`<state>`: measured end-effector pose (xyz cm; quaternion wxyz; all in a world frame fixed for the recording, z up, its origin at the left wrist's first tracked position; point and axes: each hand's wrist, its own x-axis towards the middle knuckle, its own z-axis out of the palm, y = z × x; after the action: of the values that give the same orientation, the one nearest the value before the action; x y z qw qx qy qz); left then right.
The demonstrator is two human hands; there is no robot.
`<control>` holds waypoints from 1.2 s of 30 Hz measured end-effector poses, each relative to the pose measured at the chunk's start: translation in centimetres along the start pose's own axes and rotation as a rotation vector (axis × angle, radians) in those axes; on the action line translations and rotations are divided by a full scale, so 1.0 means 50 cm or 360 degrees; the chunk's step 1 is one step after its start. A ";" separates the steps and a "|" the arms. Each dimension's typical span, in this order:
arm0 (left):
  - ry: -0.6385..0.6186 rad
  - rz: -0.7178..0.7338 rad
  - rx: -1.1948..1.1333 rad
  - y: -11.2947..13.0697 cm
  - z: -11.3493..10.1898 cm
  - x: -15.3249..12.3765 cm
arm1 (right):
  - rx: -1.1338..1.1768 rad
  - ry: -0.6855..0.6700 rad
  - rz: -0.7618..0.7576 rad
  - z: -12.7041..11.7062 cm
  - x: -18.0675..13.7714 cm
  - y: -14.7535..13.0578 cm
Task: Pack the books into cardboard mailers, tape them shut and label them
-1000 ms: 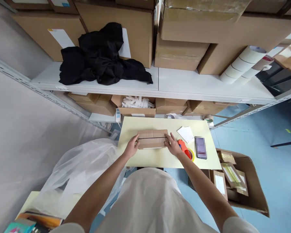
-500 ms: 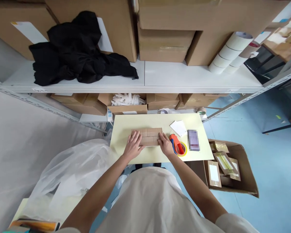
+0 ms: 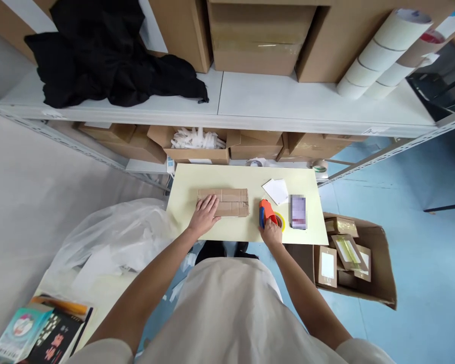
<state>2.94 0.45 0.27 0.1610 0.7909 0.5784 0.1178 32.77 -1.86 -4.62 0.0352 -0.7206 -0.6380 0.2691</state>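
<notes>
A small flat cardboard box [image 3: 233,203] lies on the pale yellow table [image 3: 227,174]. My left hand [image 3: 203,216] rests on the box's left part, fingers stretched out flat over the cardboard. Right of the box is a red and blue tape dispenser [image 3: 267,208] with a yellow-rimmed tape roll. My right hand [image 3: 272,232] has its fingers closed on the near end of this dispenser, which lies on the table. Beyond it are white cards [image 3: 276,191], and to its right a phone-like object [image 3: 298,212] with a blurred face.
At the right, a large open carton [image 3: 387,263] holds several small labelled boxes. A plastic bag [image 3: 117,242] bulges at the left. Behind the table, a shelf [image 3: 269,101] carries black cloth [image 3: 109,60], cartons and label rolls [image 3: 379,55]. An open box of white pieces [image 3: 197,155] sits below.
My right hand has left the box's right end and closed on the tape dispenser. My left hand stays on the box. The view has shifted a little.
</notes>
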 end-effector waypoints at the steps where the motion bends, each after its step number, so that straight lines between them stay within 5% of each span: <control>1: -0.0011 0.0004 0.0005 0.004 0.001 -0.003 | 0.0025 -0.0046 0.0054 -0.003 0.006 -0.006; 4: -0.0034 0.0037 0.0004 0.012 0.006 -0.016 | 0.0151 -0.0038 0.0117 -0.038 0.014 -0.013; 11: -0.0024 0.0116 -0.0047 0.009 0.010 -0.029 | 0.0883 0.0460 -0.0183 -0.203 0.023 -0.081; 14: -0.0034 0.0132 -0.0062 0.007 0.006 -0.027 | 0.1082 0.0278 -0.0346 -0.239 0.053 -0.160; 19: -0.0053 0.0207 -0.0104 -0.007 0.001 -0.030 | 0.1079 -0.0186 -0.0406 -0.234 0.093 -0.244; 24: -0.0054 0.0195 -0.0345 -0.014 -0.009 -0.035 | 0.0987 -0.0280 -0.0384 -0.220 0.091 -0.251; 29: 0.0116 -0.0365 -0.1265 0.002 -0.031 0.003 | 0.0886 -0.0252 -0.0438 -0.221 0.082 -0.246; 32: 0.0020 -0.0709 -0.1876 0.010 -0.045 0.039 | 0.0847 -0.0253 -0.0439 -0.224 0.079 -0.245; 36: -0.0110 -0.0703 -0.1897 0.006 -0.060 0.066 | 0.0767 -0.0227 -0.0503 -0.224 0.077 -0.249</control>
<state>3.06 3.85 3.15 0.6126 0.4311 0.5575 0.3580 26.57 7.33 8.53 0.2019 -0.5625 -0.6609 0.4539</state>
